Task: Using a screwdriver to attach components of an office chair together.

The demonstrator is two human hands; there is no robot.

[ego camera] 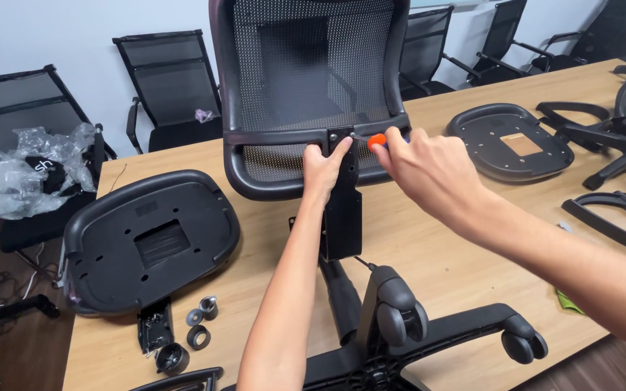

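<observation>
The mesh chair backrest (306,72) stands upright on the wooden table (443,268), near the middle of the view, with its black frame curving around the lower edge. A flat black metal bracket (343,210) hangs down from the middle of this frame and reaches toward the table surface.

The left hand (322,168) is on the lower bar of the frame, just beside the top of the bracket. Its fingers are curled around the bar and the thumb points up to the place where the bracket meets the frame. The right hand (429,170) comes from the right side and its fingers are closed around a screwdriver (378,140) with an orange handle. The tip of the tool points to the left, at the top of the bracket; the tip itself is too small to see well.

In front of the bracket, at the near edge of the table, lies a black chair base (429,329) with castor wheels. To the left, a black seat pan (150,239) lies on the table upside down, and some small black parts (195,329) lie near it. A second seat pan (510,141) lies to the right, well apart. Black armrests (610,213) are at the right edge. Behind the table stand black chairs, and one chair (19,145) on the left carries crumpled plastic wrapping (34,170).
</observation>
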